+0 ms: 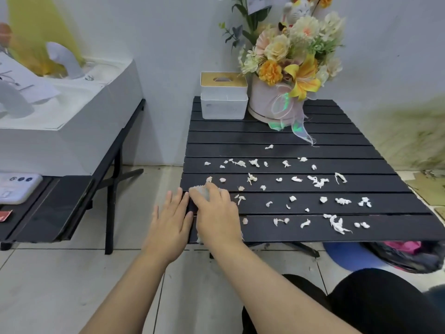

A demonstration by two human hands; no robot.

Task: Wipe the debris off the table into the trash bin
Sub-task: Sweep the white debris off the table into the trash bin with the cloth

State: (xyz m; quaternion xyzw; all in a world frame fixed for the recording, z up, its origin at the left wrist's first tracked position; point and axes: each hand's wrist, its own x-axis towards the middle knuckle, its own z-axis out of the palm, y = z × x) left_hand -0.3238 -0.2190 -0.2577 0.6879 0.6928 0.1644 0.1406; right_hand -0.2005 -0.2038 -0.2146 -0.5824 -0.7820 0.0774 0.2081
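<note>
The right hand (216, 213) lies flat, pressing a pale cloth (199, 192) onto the near left corner of the black slatted table (277, 136). Touching its side, the left hand (169, 222) is spread flat and holds nothing, partly off the table edge. White debris (317, 182) lies scattered rightward and beyond the hands. Low to their right, a black-bagged trash bin (407, 256) holds something pink. Farthest off, a tissue box (224, 100) sits beside a flower pot (267, 102) full of blooms.

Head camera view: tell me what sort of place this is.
Probably a small indoor room set up for a demo, not a kitchen. A black slatted folding table stands on a tiled floor against a bare wall, with a tissue box and a flower arrangement.
</note>
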